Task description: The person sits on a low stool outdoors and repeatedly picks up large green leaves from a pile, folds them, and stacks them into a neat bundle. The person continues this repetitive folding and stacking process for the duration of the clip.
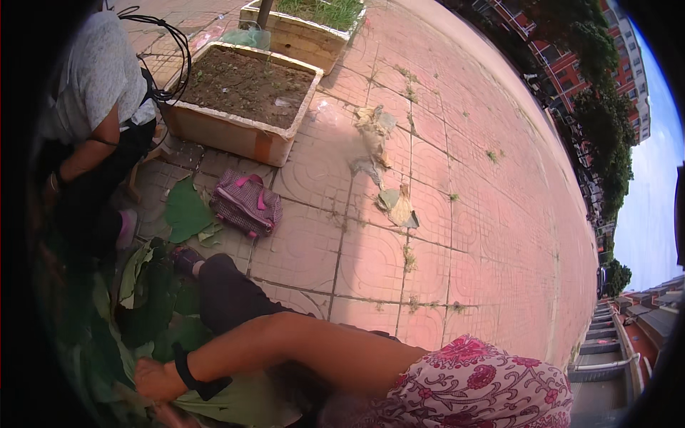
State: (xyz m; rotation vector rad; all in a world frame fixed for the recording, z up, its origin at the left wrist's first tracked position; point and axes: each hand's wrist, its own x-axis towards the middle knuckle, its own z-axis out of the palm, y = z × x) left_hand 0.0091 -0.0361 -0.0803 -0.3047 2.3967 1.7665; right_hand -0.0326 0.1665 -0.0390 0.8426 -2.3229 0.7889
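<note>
"Looking from the purple bag (246, 205), where is the pale leaf (246, 402)?"

"It is straight below the bag, down by the bottom edge of the view. A heap of dark green leaves (150, 314) is below the bag too, more to the left."

"Which hand is closer to the bag?"

"The right hand (158, 379). It is below the bag and to the left, by the left end of the pale leaf. The left hand (175, 416) seems to peek out just under it, a bit farther from the bag."

"So which way is the pale leaf from the right fingers?"

"To their right, back under the bag. Its long side seems to go side to side, but the right arm (307, 349) hides some, so I am not sure."

"Are the fingers holding it?"

"The right fingers look curled in among the leaves. Their tips are hidden, so I can't tell if they grip. I can't tell for the left fingers either."
</note>
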